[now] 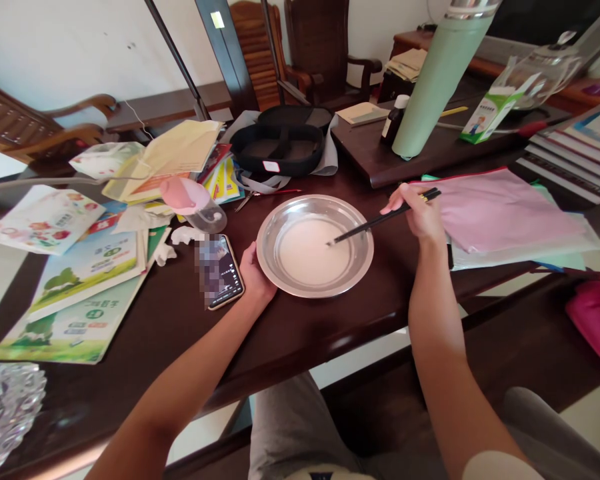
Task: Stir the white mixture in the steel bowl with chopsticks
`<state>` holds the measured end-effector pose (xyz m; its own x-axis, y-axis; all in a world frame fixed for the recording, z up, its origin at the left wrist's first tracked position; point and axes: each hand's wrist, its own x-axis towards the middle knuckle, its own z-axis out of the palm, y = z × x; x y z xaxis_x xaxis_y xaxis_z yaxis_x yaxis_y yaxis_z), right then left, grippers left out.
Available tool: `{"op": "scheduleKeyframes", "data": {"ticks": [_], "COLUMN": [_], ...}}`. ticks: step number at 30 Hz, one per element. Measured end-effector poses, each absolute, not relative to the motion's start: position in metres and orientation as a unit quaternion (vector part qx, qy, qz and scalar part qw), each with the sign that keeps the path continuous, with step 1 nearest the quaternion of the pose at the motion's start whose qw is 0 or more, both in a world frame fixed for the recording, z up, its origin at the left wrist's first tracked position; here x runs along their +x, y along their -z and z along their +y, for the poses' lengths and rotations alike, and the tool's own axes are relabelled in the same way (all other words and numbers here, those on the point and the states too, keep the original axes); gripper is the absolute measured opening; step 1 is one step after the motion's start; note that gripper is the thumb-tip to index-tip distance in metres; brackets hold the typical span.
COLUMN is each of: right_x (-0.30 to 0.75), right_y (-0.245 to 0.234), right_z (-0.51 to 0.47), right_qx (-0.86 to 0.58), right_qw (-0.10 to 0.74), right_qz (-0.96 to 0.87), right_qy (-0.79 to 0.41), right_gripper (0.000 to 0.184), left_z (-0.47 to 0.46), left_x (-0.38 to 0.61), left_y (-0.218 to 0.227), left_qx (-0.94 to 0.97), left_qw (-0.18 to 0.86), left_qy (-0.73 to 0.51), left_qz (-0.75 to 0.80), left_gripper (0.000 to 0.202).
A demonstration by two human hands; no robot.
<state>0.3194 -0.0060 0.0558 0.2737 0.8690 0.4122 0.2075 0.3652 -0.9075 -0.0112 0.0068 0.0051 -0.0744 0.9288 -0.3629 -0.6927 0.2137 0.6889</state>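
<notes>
1. The metal bowl [315, 289] sits upright on the tabletop [330, 340], directly in front of you, between your two hands and near the front edge.
2. By the look of it, your work in the bowl is under way: the white contents [305, 260] are in, and the chopsticks [370, 225] reach down to them. How much stirring remains can't be judged from this one view.
3. The bowl is round, shallow and shiny, with a wide sloping rim. Its contents form a pale, fairly even layer across the bottom; you can't tell here whether that is liquid or fine powder. No spill shows around it.
4. Your right hand [417, 210] is closed around the upper part of the dark chopsticks, which slant over the bowl's right rim, tips low near its middle.
5. Your left hand [256, 273] is against the bowl's left side. Some fingers are hidden, so whether it grips the rim or only braces it, I cannot tell.
6. Just beside that hand lies a phone [227, 270], screen lit, with crumpled tissue [187, 235] and a pink-topped cup [187, 203] beyond it.
7. Farther out, an opened black case [275, 160] lies behind the bowl, books [90, 267] spread to your left, and a pink pouch [490, 210] to your right.
</notes>
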Motion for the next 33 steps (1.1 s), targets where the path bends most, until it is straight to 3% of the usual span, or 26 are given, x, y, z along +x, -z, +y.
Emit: {"op": "scheduleKeyframes", "data": {"ticks": [6, 14, 20, 26, 33], "right_x": [0.301, 0.319, 0.301, 0.317, 0.3], "right_y": [-0.06, -0.057, -0.061, -0.057, -0.063], "right_z": [-0.005, -0.007, -0.006, -0.007, -0.007], "right_qx": [-0.457, -0.486, -0.465, -0.491, -0.468], "right_qw": [0.534, 0.629, 0.533, 0.624, 0.528], "right_qz": [-0.613, -0.543, -0.612, -0.536, -0.615], "right_qy": [-0.36, -0.27, -0.354, -0.286, -0.352], "right_gripper": [0.053, 0.057, 0.053, 0.057, 0.051], "left_z": [0.006, 0.005, 0.005, 0.006, 0.006], "left_x": [-0.01, -0.008, -0.009, -0.009, -0.01], "left_y": [-0.007, -0.01, -0.008, -0.008, -0.006], "left_qx": [0.143, 0.14, 0.144, 0.145, 0.155], "left_qw": [0.661, 0.659, 0.662, 0.655, 0.659], "left_qy": [-0.61, -0.613, -0.608, -0.615, -0.609], "left_qz": [0.413, 0.413, 0.415, 0.415, 0.413], "left_gripper": [0.023, 0.024, 0.026, 0.026, 0.027]}}
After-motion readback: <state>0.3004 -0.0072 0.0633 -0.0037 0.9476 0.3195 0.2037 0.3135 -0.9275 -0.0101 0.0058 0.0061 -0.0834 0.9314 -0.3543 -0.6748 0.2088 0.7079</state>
